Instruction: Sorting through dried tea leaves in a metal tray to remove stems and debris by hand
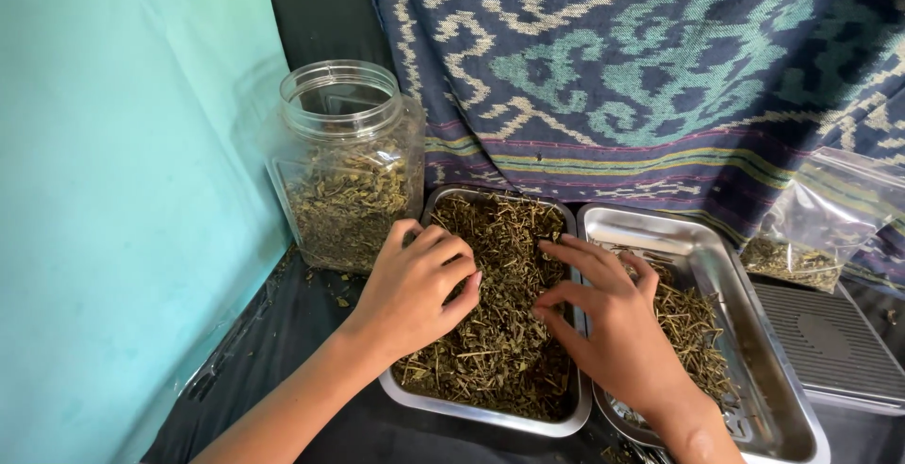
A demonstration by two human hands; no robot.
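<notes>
Loosely curled, holding nothing, the left hand (415,285) and right hand (603,318) rest fingertips on dried herbs (500,332) in the steel tray (490,415) beneath.

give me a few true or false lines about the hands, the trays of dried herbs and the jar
1. Both hands rest in the left steel tray of dried herbs: true; left hand, right hand.
2. The clear plastic jar has its lid on: false; its mouth is open.
3. The right steel tray is heaped full: false; only a thin scatter lies in it.
4. A clear plastic bag holding some herbs lies right of the trays: true.
5. The jar is empty: false; herbs fill about its lower half.
</notes>
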